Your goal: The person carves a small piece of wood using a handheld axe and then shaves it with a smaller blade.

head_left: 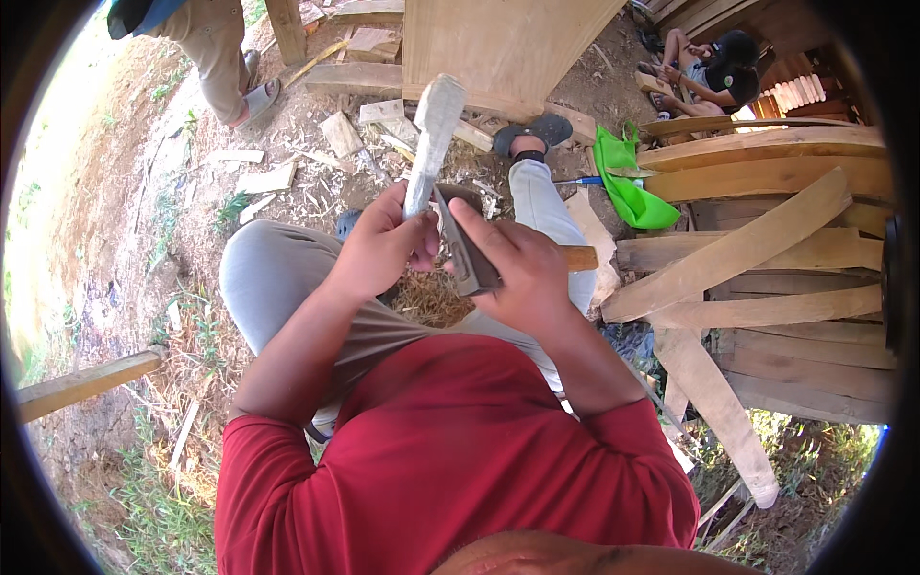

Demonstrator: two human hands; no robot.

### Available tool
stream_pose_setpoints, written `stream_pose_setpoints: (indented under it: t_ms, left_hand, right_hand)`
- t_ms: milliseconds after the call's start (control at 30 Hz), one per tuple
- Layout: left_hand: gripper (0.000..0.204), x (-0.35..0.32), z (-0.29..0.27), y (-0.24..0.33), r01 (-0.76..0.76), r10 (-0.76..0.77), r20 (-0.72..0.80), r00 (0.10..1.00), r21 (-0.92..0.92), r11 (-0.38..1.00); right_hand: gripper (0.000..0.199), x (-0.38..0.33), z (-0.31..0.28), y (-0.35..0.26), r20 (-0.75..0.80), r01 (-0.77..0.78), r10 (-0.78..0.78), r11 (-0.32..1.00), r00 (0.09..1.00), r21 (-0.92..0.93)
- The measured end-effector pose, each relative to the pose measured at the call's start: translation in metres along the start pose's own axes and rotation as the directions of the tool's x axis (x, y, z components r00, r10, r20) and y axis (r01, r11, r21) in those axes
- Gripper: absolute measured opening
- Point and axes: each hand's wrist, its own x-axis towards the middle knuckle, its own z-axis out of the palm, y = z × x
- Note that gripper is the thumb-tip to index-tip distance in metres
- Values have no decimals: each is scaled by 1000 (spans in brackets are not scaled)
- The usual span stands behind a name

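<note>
My left hand [379,240] is closed round the lower end of a pale, roughly carved piece of wood [436,129], which points up and away from me. My right hand [527,268] grips what looks like a hatchet close behind its dark metal head [470,254]. Its short wooden handle [581,258] sticks out to the right past my hand. The head's edge lies close beside the wood's lower end; whether they touch I cannot tell. Both hands are above my lap, between my knees.
Wood chips and offcuts [342,134] litter the ground ahead. A wide board [498,48] stands beyond. Curved planks [767,249] are stacked at right, near a bright green bag [628,182]. One person [206,53] stands far left; another [714,77] sits far right.
</note>
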Motion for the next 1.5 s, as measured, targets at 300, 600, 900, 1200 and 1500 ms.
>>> stream_pose_setpoints:
  t_ms: [300, 600, 900, 1200, 1500]
  left_hand:
    - [35, -5, 4, -15, -247, 252, -17, 968, 151, 957]
    - [44, -14, 4, -7, -331, 361, -57, 931, 290, 898]
    - [50, -15, 2, -11, -344, 421, -79, 903, 452, 823]
    - [52, -16, 6, -14, -412, 521, -31, 853, 573, 709]
    - [47, -14, 8, -1, -322, 454, -69, 889, 609, 724]
  right_hand:
    - [89, 8, 5, 2, 170, 246, -200, 913, 965, -324]
    - [82, 21, 7, -2, 85, 146, -126, 941, 988, -305]
    - [82, 24, 1, -12, 248, 207, -133, 932, 960, -299]
    - [82, 22, -8, -21, 290, 231, -134, 914, 948, -333]
    - [80, 26, -3, -14, 226, 164, -86, 920, 970, -355]
